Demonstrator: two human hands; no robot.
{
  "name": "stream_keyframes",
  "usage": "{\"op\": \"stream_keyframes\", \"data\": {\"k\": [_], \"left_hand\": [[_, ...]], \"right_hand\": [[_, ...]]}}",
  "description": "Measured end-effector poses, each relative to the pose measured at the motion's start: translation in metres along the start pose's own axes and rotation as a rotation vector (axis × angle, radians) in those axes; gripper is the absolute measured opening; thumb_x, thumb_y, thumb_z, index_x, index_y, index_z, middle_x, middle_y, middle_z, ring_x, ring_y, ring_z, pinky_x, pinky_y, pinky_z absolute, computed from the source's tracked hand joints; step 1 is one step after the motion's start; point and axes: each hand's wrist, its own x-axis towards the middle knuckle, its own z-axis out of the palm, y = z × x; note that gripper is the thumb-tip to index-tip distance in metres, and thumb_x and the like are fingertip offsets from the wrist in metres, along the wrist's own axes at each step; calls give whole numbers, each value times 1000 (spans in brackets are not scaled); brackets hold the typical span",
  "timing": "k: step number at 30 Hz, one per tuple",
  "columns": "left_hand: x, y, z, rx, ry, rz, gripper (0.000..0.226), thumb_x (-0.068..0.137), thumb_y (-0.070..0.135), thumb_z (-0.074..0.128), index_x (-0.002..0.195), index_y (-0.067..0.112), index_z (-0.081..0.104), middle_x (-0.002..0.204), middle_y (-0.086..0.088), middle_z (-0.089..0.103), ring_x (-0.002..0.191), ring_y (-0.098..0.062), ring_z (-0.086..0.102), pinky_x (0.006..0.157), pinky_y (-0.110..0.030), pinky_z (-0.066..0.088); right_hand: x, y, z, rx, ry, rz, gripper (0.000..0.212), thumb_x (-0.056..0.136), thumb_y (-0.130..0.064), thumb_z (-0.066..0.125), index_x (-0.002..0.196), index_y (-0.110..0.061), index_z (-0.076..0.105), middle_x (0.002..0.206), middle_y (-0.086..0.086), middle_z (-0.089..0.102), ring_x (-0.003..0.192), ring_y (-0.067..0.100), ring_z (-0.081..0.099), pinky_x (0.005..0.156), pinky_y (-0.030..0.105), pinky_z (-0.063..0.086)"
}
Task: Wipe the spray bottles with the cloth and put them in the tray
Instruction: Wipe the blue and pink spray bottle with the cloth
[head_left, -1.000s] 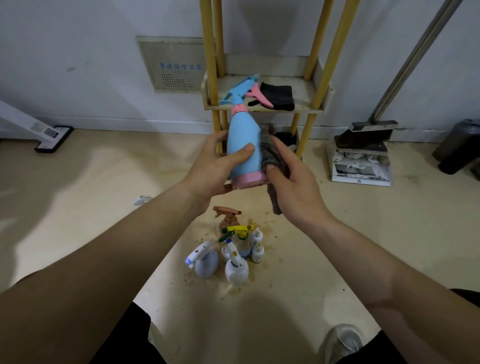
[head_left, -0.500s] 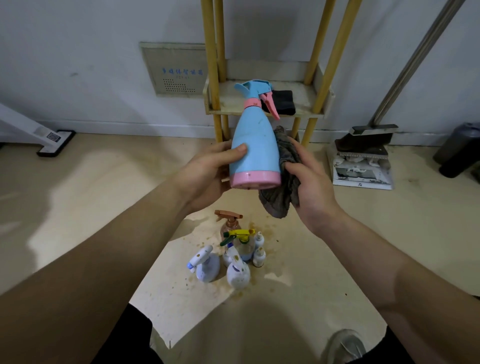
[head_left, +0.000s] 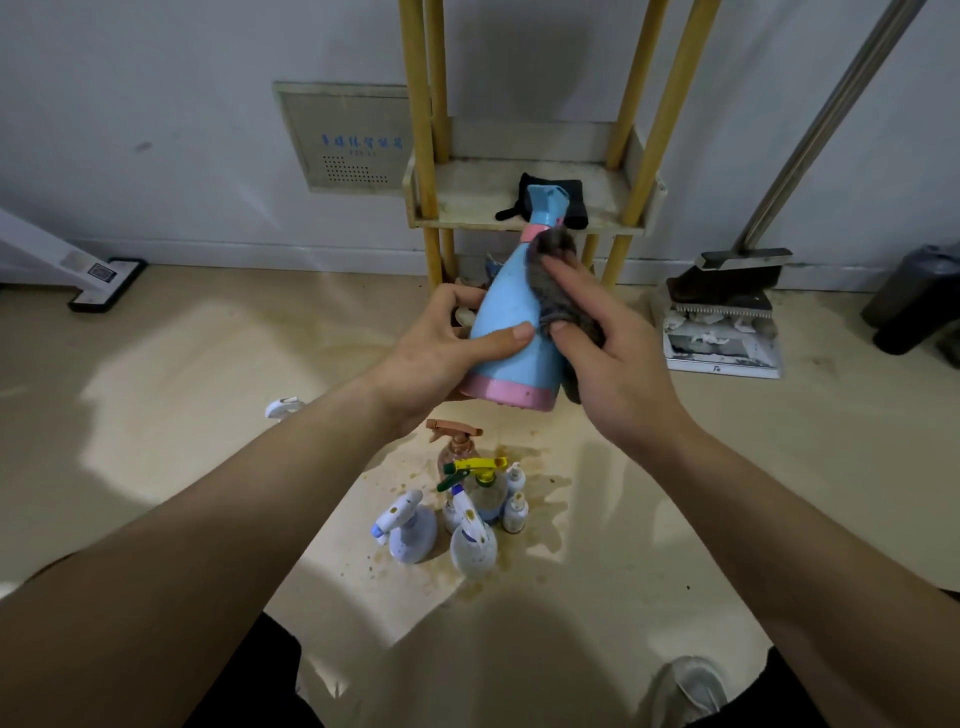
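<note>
The left hand (head_left: 431, 353) grips the blue spray bottle (head_left: 506, 312) near its pink base, holding it upright above the floor. The right hand (head_left: 618, 364) pinches the grey cloth (head_left: 553, 280) and presses it against the bottle's right side. The tray (head_left: 467, 223) sits behind.

Held bottle (head_left: 511, 322): centre; left hand (head_left: 431, 358) at 9 o'clock, right hand (head_left: 618, 364) at 3 o'clock.
Cloth (head_left: 553, 280): between right hand and Held bottle.
Floor bottles (head_left: 467, 514): 6 o'clock.
Tray (head_left: 467, 205): 12 o'clock, behind.
Dustpan (head_left: 722, 343): 3 o'clock, beyond right hand.
</note>
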Motion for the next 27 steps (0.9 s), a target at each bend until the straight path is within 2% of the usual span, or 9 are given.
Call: {"op": "stream_keyframes", "data": {"k": [5,9,12,14,16,18,21,24,27], "left_hand": [[0,3,-4,-81,54,-9,77,64,34,80,131,18,47,118,-12,69,94,-24,75,80,-42,62],[0,6,-1,-19,-14,-17,66,65,33,79,123,24,49,125,-13,63,93,-20,74,75,-36,62],[0,2,3,-38,6,-31,72,65,39,78,129,25,48,124,-12,65,100,-27,73,84,-46,62],[1,0,4,-98,76,-32,80,64,42,79,134,23,46,121,-12,68,100,-31,72,88,-52,59],[2,1,2,-141,150,-40,82,64,46,76,135,22,45,115,-13,70,96,-31,72,89,-53,58],[3,3,-1,-141,177,-53,80,65,46,74,135,22,44,114,-14,70,96,-33,71,89,-53,58],[2,4,1,-136,162,-63,80,64,43,75,135,23,42,114,-13,69,90,-29,72,82,-49,61],[2,5,5,-188,173,-64,79,67,41,77,135,21,41,116,-9,67,88,-24,73,76,-45,62],[3,9,4,-318,173,-107,66,79,41,75,134,16,49,123,-10,67,98,-28,73,80,-49,62]], "right_hand": [[-9,5,6,-99,-80,-82,56,93,-9,49,148,-24,50,162,-4,34,149,3,27,120,34,33],[0,5,-4,162,28,104,50,102,-8,49,149,-23,47,146,-9,53,134,5,50,112,43,44],[2,2,-4,301,59,168,47,104,-8,45,146,-27,49,129,-12,64,114,10,64,99,44,55],[-6,-2,2,213,44,111,49,103,-5,46,145,-30,50,130,-5,64,106,17,66,84,38,60],[-15,-1,11,18,-7,-7,52,100,-2,49,146,-27,51,151,0,50,132,8,52,104,26,48],[-18,2,16,-101,-54,-68,53,98,-4,52,146,-26,51,161,-2,36,147,4,32,118,29,35],[-11,-1,10,-9,-40,16,50,100,-5,51,146,-25,51,154,-7,45,140,6,44,112,35,44],[-4,-4,7,228,33,175,44,104,-7,47,145,-21,51,131,-13,62,116,0,61,96,23,52],[-1,2,14,398,122,344,42,105,-11,46,145,-19,52,133,-3,63,120,10,61,105,36,51]]}}
